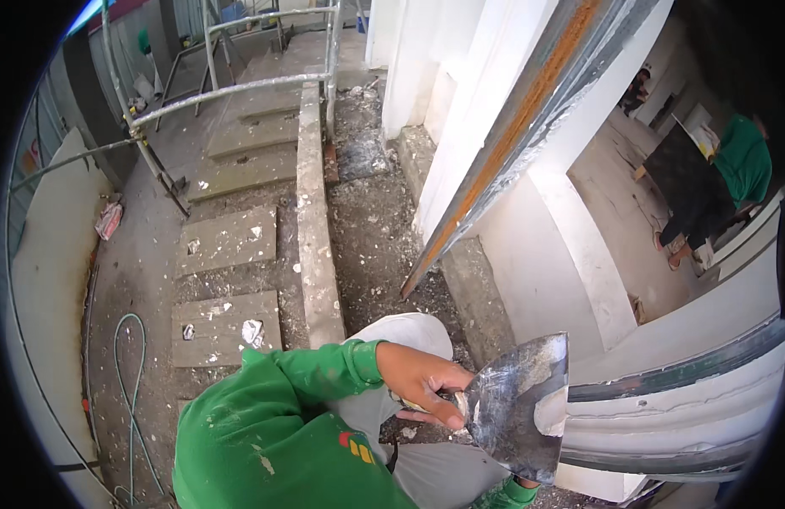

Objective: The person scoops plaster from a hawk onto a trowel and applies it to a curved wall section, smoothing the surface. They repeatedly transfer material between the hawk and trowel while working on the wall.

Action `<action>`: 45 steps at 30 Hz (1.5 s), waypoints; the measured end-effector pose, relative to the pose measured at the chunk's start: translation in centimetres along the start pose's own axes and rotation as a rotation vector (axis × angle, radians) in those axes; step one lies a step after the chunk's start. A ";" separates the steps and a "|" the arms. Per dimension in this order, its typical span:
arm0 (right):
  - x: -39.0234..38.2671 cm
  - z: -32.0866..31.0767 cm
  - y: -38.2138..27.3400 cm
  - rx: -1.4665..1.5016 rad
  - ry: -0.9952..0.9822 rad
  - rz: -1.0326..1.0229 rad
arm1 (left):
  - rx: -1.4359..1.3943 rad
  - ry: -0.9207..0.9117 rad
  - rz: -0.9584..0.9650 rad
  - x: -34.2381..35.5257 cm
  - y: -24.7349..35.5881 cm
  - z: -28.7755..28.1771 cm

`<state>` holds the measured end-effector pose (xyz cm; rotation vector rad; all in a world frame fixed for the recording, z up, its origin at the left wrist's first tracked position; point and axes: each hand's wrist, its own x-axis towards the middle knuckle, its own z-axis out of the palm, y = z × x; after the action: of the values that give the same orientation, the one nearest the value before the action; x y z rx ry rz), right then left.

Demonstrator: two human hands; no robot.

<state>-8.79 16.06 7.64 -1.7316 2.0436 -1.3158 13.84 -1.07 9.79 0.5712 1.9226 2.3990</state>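
My left hand (422, 386), in a green sleeve, is closed on the handle of a wide metal putty knife (511, 407). Its blade is smeared with dark and pale residue. Only a sliver of my right hand (525, 483) shows behind the blade at the bottom, so its fingers are hidden. To the right of the blade are pale horizontal mouldings (689, 420) with dark metal strips. My grey-trousered legs are bent below my arms.
A rusty-streaked metal strip (494, 153) slants beside white wall columns. Stepping slabs (227, 233), a concrete curb (316, 220), scaffolding (231, 85) and a coiled hose (129, 382) lie left and ahead. Through the opening, a green-shirted co-worker (740, 161) bends by a dark board; another person (636, 89) is farther back.
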 end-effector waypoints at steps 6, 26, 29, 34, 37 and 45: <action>7.1 1.9 -3.6 -0.016 -0.377 -0.090 | 0.222 0.137 0.216 -6.6 2.6 -3.4; 17.3 12.8 -14.4 0.207 -0.739 -0.453 | -0.060 1.219 0.066 -19.5 13.0 -1.3; 17.9 12.3 -18.2 0.235 -0.743 -0.330 | -0.170 1.328 0.298 -18.6 16.0 -0.4; 21.1 9.7 -23.8 0.238 -0.717 -0.259 | -0.189 1.535 0.360 -16.2 22.1 -0.6; 23.1 9.1 -26.0 0.225 -0.704 -0.244 | -0.153 1.619 0.407 -15.0 25.5 -0.2; 27.3 7.6 -32.9 0.271 -0.637 -0.074 | -0.119 1.824 0.288 -14.8 33.0 4.5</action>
<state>10.91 -9.42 36.79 -1.8027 1.3941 -0.8458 35.97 -8.35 37.82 -2.2025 1.6512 3.3604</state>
